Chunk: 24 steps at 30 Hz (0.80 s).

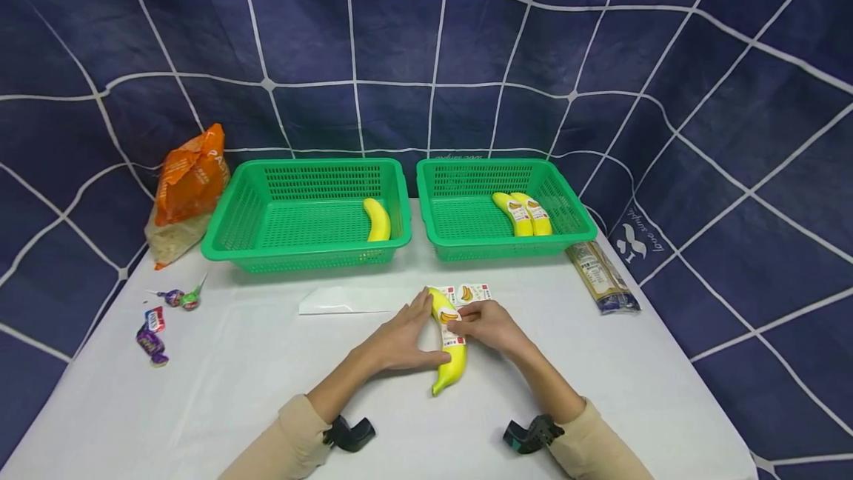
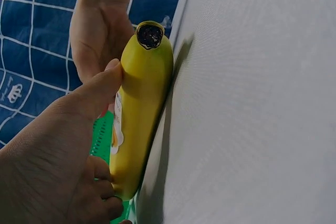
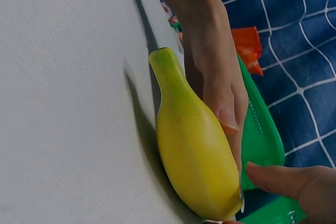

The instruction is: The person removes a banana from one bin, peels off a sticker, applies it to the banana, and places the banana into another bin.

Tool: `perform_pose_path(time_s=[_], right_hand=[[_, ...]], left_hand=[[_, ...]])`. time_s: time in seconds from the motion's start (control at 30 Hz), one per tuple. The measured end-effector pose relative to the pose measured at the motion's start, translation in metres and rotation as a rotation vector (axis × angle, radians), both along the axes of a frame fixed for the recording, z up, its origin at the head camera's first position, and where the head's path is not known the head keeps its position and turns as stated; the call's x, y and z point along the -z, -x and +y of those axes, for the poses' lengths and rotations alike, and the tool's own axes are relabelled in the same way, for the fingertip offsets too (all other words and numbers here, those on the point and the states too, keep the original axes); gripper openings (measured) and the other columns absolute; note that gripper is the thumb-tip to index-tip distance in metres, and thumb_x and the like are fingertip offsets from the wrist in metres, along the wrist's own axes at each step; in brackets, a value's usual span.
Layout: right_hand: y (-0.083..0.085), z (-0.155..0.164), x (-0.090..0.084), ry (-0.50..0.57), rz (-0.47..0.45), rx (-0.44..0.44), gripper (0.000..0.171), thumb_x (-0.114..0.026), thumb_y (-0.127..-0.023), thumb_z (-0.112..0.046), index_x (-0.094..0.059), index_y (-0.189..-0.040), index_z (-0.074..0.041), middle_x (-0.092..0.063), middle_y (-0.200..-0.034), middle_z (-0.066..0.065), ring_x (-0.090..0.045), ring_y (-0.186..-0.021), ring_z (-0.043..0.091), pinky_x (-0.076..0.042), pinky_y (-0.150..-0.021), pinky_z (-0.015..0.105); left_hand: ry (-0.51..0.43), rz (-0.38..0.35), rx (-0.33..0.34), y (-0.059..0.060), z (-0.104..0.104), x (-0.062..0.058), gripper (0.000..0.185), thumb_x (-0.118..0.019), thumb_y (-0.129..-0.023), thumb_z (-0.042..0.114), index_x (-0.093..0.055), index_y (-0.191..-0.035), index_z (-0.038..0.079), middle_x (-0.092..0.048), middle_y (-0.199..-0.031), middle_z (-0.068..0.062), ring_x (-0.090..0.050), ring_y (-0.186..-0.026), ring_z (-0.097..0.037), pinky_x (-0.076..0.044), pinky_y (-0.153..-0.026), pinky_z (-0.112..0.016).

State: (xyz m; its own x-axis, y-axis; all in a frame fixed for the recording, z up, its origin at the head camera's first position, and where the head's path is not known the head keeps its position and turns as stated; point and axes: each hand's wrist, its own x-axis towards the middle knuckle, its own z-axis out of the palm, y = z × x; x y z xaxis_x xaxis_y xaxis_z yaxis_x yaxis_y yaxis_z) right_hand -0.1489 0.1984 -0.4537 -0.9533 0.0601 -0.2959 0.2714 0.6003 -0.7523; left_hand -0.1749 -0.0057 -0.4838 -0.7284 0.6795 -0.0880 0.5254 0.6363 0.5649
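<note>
In the head view, the left basket (image 1: 306, 261) holds one plain banana (image 1: 378, 221), the right basket (image 1: 480, 250) two labelled bananas (image 1: 522, 215). On the tabletop (image 1: 266, 391) before them, the handled banana (image 1: 454, 367) lies roughly front-to-back, stem (image 1: 437, 390) toward the person. The left hand (image 1: 400, 339) grips it; the right hand (image 1: 489, 323) has fingers on its label (image 1: 450, 315), whether pinching cannot be told. The left wrist view shows the stem's dark cut end; the right wrist view, a bare side.

Orange bag (image 1: 193, 180), left | 2 lollipops (image 1: 189, 301) | 2 wrapped candies (image 1: 152, 345) | packet (image 1: 603, 278), right

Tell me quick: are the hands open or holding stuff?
Left hand: holding a banana.
Right hand: at the banana's label; open or pinching, can't tell.
</note>
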Motion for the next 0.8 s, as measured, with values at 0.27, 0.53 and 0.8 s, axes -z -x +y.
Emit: perform_pose_path(time_s=[0.27, 0.53, 0.8], right_hand=[[-0.001, -0.006, -0.003, -0.118, 0.003, -0.001, 0.048, -0.081, -0.077, -0.034, -0.068, -0.106, 0.002, -0.068, -0.086, 0.006, -0.059, -0.075, 0.015, -0.047, -0.061, 0.024], [-0.001, -0.005, 0.000, -0.120, 0.011, 0.003, 0.039, -0.081, -0.076, -0.034, -0.068, -0.094, -0.002, -0.065, -0.076, 0.004, -0.055, -0.066, 0.014, -0.042, -0.056, 0.023], [-0.002, -0.004, 0.001, -0.101, 0.017, 0.001, 0.037, -0.082, -0.076, -0.033, -0.070, -0.093, -0.002, -0.066, -0.073, 0.003, -0.055, -0.065, 0.013, -0.043, -0.055, 0.023]], left_hand=[[0.004, 0.000, 0.006, -0.002, 0.000, -0.003, 0.115, -0.059, -0.078, 0.074, -0.013, -0.155, 0.002, -0.001, -0.165, -0.009, -0.011, -0.153, -0.023, -0.021, -0.123, -0.041], [0.000, 0.008, 0.013, 0.001, 0.000, -0.003, 0.117, -0.060, -0.077, 0.074, -0.010, -0.156, 0.004, 0.000, -0.165, -0.008, -0.009, -0.153, -0.021, -0.021, -0.123, -0.041], [-0.118, 0.048, -0.011, 0.021, 0.004, -0.026, 0.117, -0.074, -0.077, 0.059, -0.008, -0.156, 0.003, -0.002, -0.165, -0.012, -0.014, -0.151, -0.032, -0.024, -0.121, -0.047]])
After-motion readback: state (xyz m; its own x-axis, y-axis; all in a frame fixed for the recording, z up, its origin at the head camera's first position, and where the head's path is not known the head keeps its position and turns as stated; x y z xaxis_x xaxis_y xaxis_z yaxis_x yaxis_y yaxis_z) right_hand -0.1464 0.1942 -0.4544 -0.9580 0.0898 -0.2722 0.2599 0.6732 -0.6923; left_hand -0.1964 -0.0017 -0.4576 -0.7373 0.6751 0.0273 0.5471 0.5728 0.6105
